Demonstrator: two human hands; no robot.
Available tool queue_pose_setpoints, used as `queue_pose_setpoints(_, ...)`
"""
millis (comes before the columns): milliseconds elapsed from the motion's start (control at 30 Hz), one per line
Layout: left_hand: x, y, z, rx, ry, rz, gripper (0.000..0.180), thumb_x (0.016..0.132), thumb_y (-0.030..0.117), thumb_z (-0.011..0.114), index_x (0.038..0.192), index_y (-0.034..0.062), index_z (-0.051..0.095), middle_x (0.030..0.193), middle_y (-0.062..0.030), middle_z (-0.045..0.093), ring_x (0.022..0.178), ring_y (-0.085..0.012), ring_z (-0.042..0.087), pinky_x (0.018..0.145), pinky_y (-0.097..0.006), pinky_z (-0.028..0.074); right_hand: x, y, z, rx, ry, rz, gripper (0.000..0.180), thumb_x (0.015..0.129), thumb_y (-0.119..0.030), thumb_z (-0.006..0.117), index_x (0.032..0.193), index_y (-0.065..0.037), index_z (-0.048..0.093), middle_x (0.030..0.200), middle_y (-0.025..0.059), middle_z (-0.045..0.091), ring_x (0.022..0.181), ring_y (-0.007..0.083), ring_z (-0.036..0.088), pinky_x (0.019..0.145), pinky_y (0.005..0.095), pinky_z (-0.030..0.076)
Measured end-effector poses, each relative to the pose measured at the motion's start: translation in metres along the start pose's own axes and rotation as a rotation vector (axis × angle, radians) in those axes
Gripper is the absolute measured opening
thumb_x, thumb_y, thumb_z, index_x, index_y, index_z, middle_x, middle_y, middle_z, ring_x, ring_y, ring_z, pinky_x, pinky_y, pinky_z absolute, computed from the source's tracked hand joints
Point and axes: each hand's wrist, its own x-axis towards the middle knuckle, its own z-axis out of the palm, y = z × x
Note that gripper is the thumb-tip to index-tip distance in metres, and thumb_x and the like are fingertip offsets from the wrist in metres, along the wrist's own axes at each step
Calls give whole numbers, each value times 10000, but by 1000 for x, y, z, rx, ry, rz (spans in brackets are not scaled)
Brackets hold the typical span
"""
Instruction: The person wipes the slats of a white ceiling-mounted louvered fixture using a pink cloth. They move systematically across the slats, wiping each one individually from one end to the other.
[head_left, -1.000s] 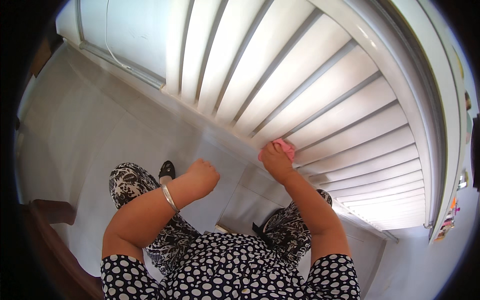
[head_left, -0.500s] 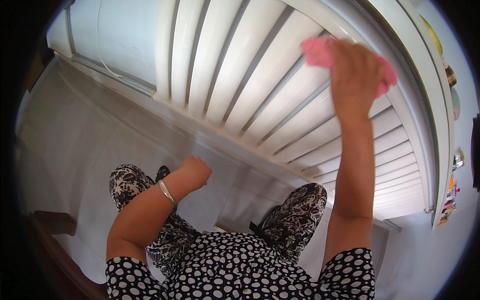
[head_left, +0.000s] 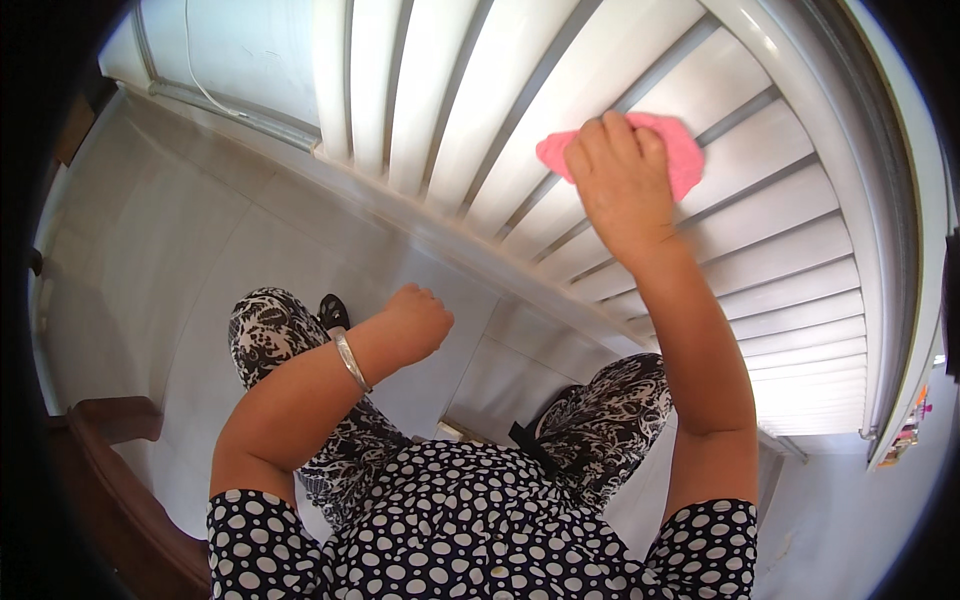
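A pink cloth (head_left: 672,150) lies bunched under my right hand (head_left: 622,185), which presses it against a white slatted panel (head_left: 520,60). My fingers are curled over the cloth, and parts of it stick out on both sides. The panel's long pale slats have grey gaps between them and fan out in the wide view. My left hand (head_left: 412,325) is held in a loose fist above the floor, in front of my left knee, touching nothing. No object shows in it. A silver bangle (head_left: 352,362) circles my left wrist.
Brown wooden furniture (head_left: 125,420) stands close at my left. Grey tiles (head_left: 160,230) cover the floor. A thin white cord (head_left: 190,60) hangs at the far left. Along the panel's right runs a pale ledge (head_left: 905,330), with small colourful items (head_left: 908,435) beyond it.
My right hand has slid the pink cloth left and down across the slats, away from the panel's outer frame. My left fist has shifted slightly right and up.
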Motion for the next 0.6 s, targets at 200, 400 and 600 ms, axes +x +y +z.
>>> queue_pose_setpoints(200,-1,4,-3,-28,40,21,266,783,312,710,915,87,657,909,-64,663,954,-243,608,837,-375,445,-22,-49,28,39,-134,-116,190,727,-149,581,906,-87,570,971,82,564,987,236,491,821,353,369)
queue_pose_setpoints(400,11,1,0,20,-31,-11,251,772,316,719,898,101,684,902,-58,681,940,-234,621,818,-365,447,-52,-107,68,128,-338,-304,245,778,-172,547,993,-64,593,1027,111,565,1049,276,473,899,390,365)
queue_pose_setpoints(600,16,-2,-14,31,-57,-22,278,781,351,710,908,104,699,937,-59,688,955,-232,623,818,-363,447,-80,-157,106,209,-477,-333,247,771,-176,556,970,-51,633,1073,118,575,1160,308,448,1021,409,324)
